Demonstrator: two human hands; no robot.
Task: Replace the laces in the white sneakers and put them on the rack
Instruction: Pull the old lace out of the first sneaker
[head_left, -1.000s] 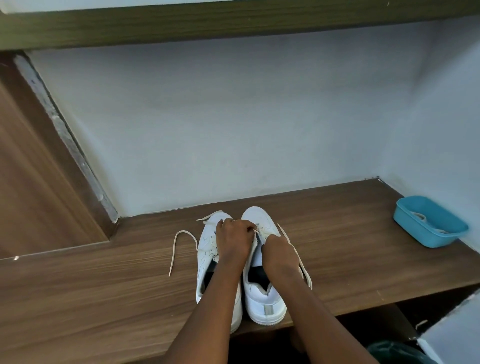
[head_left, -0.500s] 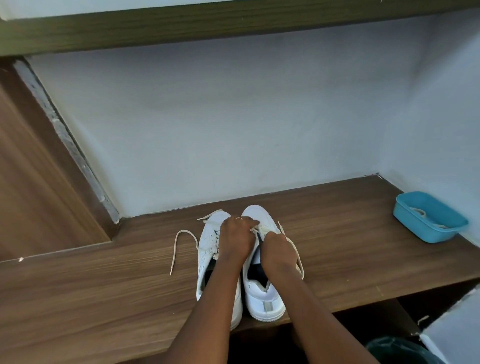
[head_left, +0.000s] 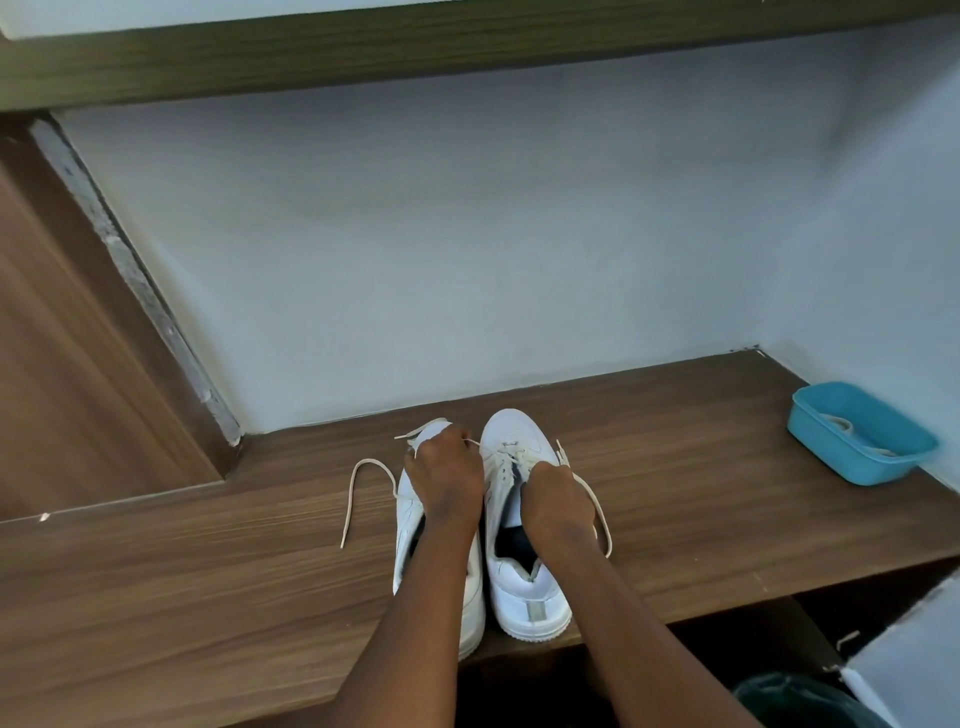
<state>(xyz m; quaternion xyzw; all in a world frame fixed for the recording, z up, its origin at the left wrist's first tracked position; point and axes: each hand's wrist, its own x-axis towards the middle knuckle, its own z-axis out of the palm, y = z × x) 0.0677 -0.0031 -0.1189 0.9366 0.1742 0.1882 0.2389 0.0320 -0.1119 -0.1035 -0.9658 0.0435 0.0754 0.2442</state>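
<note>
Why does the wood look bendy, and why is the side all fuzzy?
Head view: the wide-angle lens bows the top beam and the shelf edge. Head view: the wood panel on the left is smeared, while the white sneakers in the middle look sharper. Head view: soft, bluish light on the wall, no glare, dark shade under the shelf.

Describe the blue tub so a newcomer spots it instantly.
Follow the wooden shelf to its right end, by the side wall. The blue tub sits there, apart from the white sneakers: the only coloured container, with a pale lace inside.
</note>
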